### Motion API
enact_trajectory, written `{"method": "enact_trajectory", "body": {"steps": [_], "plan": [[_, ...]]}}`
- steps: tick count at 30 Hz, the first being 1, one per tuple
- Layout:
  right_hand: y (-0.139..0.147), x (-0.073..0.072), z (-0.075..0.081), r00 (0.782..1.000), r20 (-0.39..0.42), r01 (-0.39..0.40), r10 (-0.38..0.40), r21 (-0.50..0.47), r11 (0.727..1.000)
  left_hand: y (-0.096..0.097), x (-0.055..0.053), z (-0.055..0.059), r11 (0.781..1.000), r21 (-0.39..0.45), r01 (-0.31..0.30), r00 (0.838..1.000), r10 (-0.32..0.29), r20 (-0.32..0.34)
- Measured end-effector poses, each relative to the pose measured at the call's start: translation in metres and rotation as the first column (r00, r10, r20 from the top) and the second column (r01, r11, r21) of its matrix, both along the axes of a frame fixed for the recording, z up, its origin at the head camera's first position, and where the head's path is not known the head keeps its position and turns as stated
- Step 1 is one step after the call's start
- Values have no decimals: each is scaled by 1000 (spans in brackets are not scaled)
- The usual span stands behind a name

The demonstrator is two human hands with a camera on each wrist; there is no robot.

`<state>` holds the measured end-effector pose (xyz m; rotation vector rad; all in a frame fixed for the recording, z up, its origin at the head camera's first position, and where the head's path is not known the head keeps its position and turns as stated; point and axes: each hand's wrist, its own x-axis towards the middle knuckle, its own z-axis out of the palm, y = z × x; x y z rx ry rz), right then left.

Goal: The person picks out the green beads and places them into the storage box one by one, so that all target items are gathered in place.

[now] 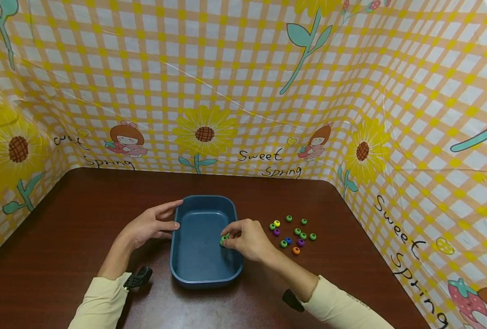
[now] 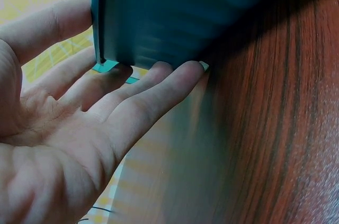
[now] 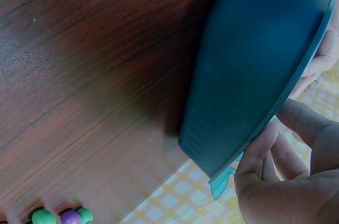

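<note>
A deep blue plastic bin (image 1: 205, 249) stands on the table, its inner floor bare where I can see it. My left hand (image 1: 149, 225) rests against its left side; in the left wrist view the fingers (image 2: 145, 102) are nearly straight and touch the outer wall, with the thumb at the rim. My right hand (image 1: 247, 240) reaches over the bin's right rim and pinches a green bead (image 1: 223, 239) inside, above the floor. That bead is hidden behind the rim in the right wrist view, where the right hand (image 3: 288, 166) is partly cut off.
Right of the bin lie several loose beads: green (image 1: 289, 219), yellow (image 1: 277, 223), purple (image 1: 301, 242), blue (image 1: 288, 240) and orange (image 1: 296, 251). The dark brown wooden table (image 1: 82, 219) meets a checked, flower-printed cloth (image 1: 152, 91) at the back and sides.
</note>
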<state>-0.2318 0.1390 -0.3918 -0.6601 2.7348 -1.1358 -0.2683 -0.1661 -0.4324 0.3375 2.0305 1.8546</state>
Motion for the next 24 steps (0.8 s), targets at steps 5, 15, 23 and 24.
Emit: {"method": "enact_trajectory", "body": {"steps": [5,15,23,24], "plan": [[0,0,0,1000,3,1,-1,2,1000,1,0,0,1000,2,-3,1000,3,0],[0,-1,-1,1000,3,2,-2,3,1000,1,0,0,1000,-3,-5,1000,5,1],[0,0,-1,1000,1,2,-2,-3,1000,1,1,0,1000,8,4,1000,-4,-5],[0,0,-1,1000,4,3,-3,-4,1000,1,1,0,1000,9,-2,1000,2,1]]}}
